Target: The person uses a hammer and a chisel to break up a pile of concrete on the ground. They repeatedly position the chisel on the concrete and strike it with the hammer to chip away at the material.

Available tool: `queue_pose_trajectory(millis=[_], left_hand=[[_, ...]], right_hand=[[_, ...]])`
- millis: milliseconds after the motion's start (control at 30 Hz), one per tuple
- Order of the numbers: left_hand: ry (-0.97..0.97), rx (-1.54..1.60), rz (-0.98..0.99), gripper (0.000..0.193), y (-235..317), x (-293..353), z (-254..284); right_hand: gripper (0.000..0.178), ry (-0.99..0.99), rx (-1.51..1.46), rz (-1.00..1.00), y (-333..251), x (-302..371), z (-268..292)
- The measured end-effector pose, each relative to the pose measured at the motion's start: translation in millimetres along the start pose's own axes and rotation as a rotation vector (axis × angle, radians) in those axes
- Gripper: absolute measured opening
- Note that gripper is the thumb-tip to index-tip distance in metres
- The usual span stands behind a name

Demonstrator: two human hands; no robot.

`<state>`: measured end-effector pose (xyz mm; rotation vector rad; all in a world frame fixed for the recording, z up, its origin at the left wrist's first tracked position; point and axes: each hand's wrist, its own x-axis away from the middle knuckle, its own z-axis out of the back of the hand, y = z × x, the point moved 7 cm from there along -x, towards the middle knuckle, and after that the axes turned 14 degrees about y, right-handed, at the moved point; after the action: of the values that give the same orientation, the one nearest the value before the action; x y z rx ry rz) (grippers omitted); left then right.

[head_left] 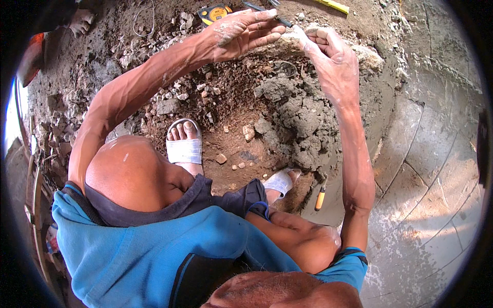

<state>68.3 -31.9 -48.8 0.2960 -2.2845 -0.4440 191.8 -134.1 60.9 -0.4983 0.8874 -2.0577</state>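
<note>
Both my hands are raised near the far edge of the dug ground, dusted with pale mortar. My left hand (246, 35) has its fingers stretched out and apart from the thumb. A dark thin rod (283, 22) shows by its fingertips; whether it touches the hand I cannot tell. Opposite it, my right hand (331, 51) is closed, thumb and fingertips pinched together; anything between them is too small to make out. Below and between the hands lies a lumpy heap of wet grey mortar (308, 120).
A yellow-and-black tape measure (214, 14) and a yellow bar-like tool (334, 5) lie at the far side. A yellow-handled tool (320, 198) rests near my right knee. Grey paving (426, 154) spreads rightward. Another person's foot (80, 23) shows at far left.
</note>
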Motion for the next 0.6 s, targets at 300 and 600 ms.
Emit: queue_pose_trajectory(millis=[300,600], left_hand=[[-0.071,-0.05,-0.029,0.024,-2.3,0.8,-0.4],[0.009,-0.097,-0.108,0.025,-7.4,18.9,-1.9]], right_hand=[[0.017,0.118,0.255,0.513,-19.6,7.7,-7.0],[0.017,0.08,0.092,0.333,-3.8,18.7,-13.8]])
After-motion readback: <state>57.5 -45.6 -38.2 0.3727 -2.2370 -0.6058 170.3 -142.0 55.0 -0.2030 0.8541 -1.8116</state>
